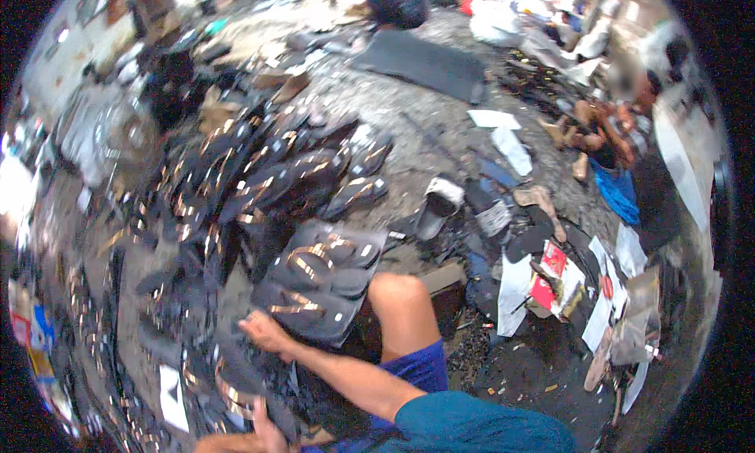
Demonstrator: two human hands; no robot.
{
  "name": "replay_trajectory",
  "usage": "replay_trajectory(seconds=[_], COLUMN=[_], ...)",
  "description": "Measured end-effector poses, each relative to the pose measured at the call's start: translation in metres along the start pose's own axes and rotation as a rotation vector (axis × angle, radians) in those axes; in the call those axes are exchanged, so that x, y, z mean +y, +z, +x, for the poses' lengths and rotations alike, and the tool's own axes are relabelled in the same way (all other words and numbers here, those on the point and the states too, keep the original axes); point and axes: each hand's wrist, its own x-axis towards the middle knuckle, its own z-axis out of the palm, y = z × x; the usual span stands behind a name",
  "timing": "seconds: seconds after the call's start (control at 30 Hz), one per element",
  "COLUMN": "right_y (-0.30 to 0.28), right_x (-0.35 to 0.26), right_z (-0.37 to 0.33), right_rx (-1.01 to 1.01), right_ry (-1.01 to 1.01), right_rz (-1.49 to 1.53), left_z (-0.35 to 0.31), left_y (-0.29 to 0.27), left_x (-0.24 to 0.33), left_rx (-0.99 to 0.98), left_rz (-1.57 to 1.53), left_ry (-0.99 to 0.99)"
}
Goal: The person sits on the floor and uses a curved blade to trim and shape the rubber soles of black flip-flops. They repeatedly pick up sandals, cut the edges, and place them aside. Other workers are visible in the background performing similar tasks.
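My right hand (267,335) has its fingers curled in beside the lower left corner of a dark, shiny plastic sheet or bag. What it grips, if anything, is too blurred to make out. Black sandals (303,305) with gold straps lie on or inside that plastic (377,244), left of my bare knee. At the bottom edge is my left hand (267,431), its thumb raised and its other fingers smeared or hidden. Just above it a black sandal with a gold strap (228,390) lies close to the thumb; whether they touch is unclear.
Heaps of black sandals (275,170) with gold trim spread ahead and to the left. Loose slippers (440,205), white papers (515,292) and scraps lie to the right. A dark mat (425,64) lies farther off. Another person (621,130) sits at the far right.
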Motion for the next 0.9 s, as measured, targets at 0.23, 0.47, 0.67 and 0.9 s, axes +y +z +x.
replay_trajectory(seconds=[0.23,0.47,0.67,0.9], right_y=[0.023,-0.01,-0.015,-0.118], right_x=[-0.123,-0.142,-0.124,-0.103], right_z=[-0.027,-0.132,-0.19,-0.249], right_rx=[0.283,-0.138,-0.1,-0.175], right_ry=[-0.422,-0.144,-0.277,-0.021], right_rz=[0.635,0.777,0.325,0.098], left_z=[-0.021,-0.033,-0.019,-0.088], left_y=[-0.033,0.029,-0.014,-0.034], left_x=[-0.016,0.02,0.035,0.034], left_rx=[0.186,0.193,0.311,0.241], left_rz=[0.291,0.042,0.25,-0.21], left_ry=[0.178,0.258,0.569,0.293])
